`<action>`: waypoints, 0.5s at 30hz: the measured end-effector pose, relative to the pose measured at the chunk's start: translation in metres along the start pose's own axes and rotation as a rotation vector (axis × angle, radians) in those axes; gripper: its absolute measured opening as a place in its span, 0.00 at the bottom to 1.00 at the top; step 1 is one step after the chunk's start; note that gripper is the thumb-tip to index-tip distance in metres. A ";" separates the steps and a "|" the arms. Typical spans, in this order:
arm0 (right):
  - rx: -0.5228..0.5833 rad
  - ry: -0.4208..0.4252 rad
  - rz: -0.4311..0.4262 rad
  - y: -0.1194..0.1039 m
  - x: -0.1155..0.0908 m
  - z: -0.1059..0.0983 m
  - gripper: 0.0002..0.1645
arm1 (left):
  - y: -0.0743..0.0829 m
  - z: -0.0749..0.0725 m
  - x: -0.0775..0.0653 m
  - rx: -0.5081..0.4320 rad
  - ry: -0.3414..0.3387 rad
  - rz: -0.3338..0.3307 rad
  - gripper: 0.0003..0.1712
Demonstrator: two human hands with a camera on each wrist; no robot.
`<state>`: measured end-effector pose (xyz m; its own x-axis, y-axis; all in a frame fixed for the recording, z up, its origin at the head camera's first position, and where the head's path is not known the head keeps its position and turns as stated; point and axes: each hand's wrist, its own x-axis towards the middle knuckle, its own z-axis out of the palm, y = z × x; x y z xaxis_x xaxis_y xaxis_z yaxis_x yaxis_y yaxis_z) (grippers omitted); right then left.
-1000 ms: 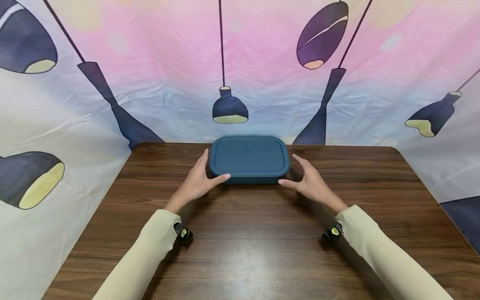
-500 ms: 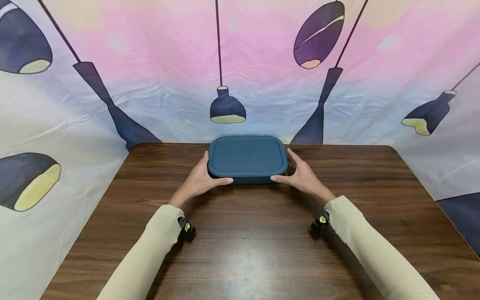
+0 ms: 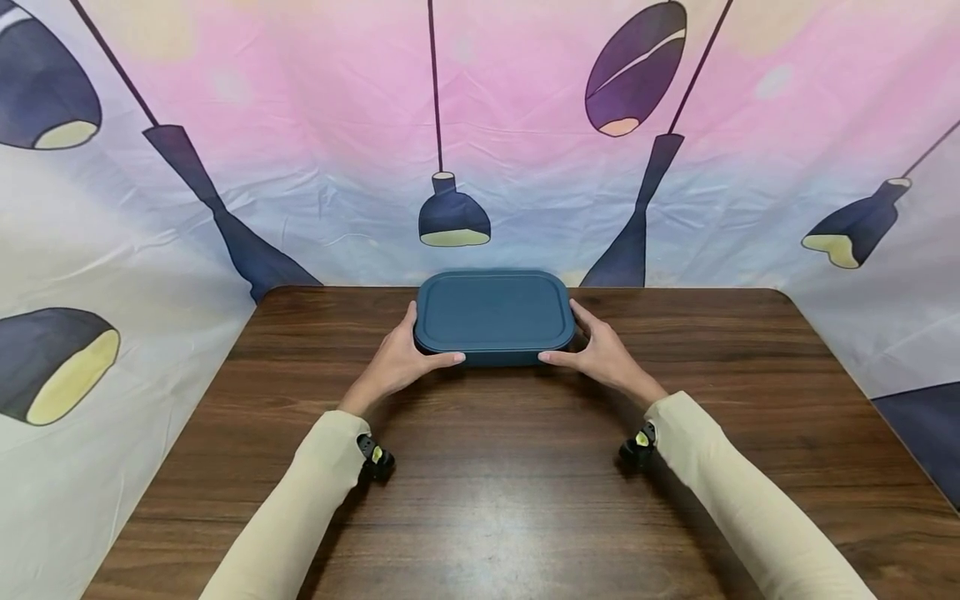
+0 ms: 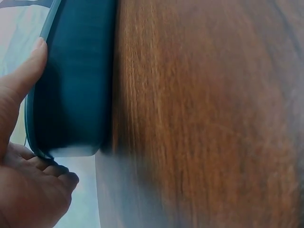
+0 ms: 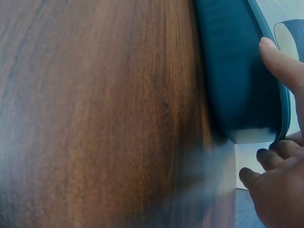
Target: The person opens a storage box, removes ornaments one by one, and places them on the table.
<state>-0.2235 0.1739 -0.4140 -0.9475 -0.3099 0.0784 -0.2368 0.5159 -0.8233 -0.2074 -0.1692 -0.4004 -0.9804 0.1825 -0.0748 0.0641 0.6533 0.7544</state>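
A dark blue rectangular food container (image 3: 495, 311) with rounded corners and a lid sits at the table's far edge. My left hand (image 3: 397, 357) holds its left end, thumb along the front side and fingers at the short side. The right hand (image 3: 604, 355) grips the opposite end in a mirrored way. In the left wrist view the thumb (image 4: 32, 66) lies at the lid's edge, with the fingers around the corner. The right wrist view has the other thumb (image 5: 280, 61) against the container's long wall near the lid rim.
The brown wood-grain table (image 3: 480, 483) reaches back to a hanging cloth (image 3: 360, 167) printed with lamps, right behind the container. A small black camera (image 3: 377, 458) is strapped at the left wrist, and a matching camera (image 3: 637, 447) at the right.
Both hands have closed in on the container's ends; the right hand moved left, and its thumb came onto the front wall. The container keeps its place on the table.
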 end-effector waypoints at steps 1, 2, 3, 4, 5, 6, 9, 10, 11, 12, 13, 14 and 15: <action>0.000 -0.001 0.003 0.000 0.000 0.000 0.68 | 0.000 0.000 0.000 -0.002 -0.002 -0.002 0.77; -0.001 -0.002 0.005 0.000 0.000 0.000 0.68 | -0.001 0.000 0.000 -0.004 -0.004 -0.004 0.77; -0.003 -0.002 0.008 0.000 0.000 0.000 0.68 | -0.001 0.000 0.000 -0.006 -0.004 -0.004 0.77; -0.006 -0.001 0.011 -0.001 0.000 0.000 0.69 | -0.001 0.000 0.000 -0.007 -0.004 -0.003 0.77; -0.009 0.000 0.012 -0.001 0.000 0.000 0.69 | -0.001 0.000 0.000 -0.008 -0.004 -0.002 0.77; -0.013 0.000 0.013 -0.001 0.000 0.000 0.69 | -0.002 0.000 0.001 -0.009 -0.004 0.000 0.77; -0.022 0.003 0.014 -0.001 0.001 0.000 0.69 | -0.002 0.000 0.001 -0.010 -0.005 0.006 0.78; -0.024 0.003 0.014 -0.002 0.001 0.000 0.69 | -0.002 -0.001 0.002 -0.010 -0.006 0.007 0.78; -0.024 0.002 0.014 -0.002 0.001 0.000 0.69 | -0.002 -0.001 0.002 -0.010 -0.006 0.008 0.78; -0.025 0.002 0.015 -0.002 0.001 0.000 0.69 | -0.002 -0.001 0.002 -0.011 -0.006 0.008 0.78; -0.026 0.001 0.016 -0.002 0.001 -0.001 0.69 | -0.002 -0.001 0.002 -0.010 -0.006 0.008 0.78; -0.027 0.000 0.018 -0.002 0.001 -0.001 0.69 | -0.002 -0.001 0.003 -0.010 -0.005 0.008 0.78; -0.027 -0.001 0.021 -0.002 0.001 -0.001 0.69 | -0.002 -0.001 0.003 -0.010 -0.005 0.008 0.78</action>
<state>-0.2244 0.1731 -0.4113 -0.9521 -0.2995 0.0611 -0.2229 0.5436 -0.8092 -0.2108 -0.1707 -0.4009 -0.9789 0.1911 -0.0721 0.0698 0.6448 0.7612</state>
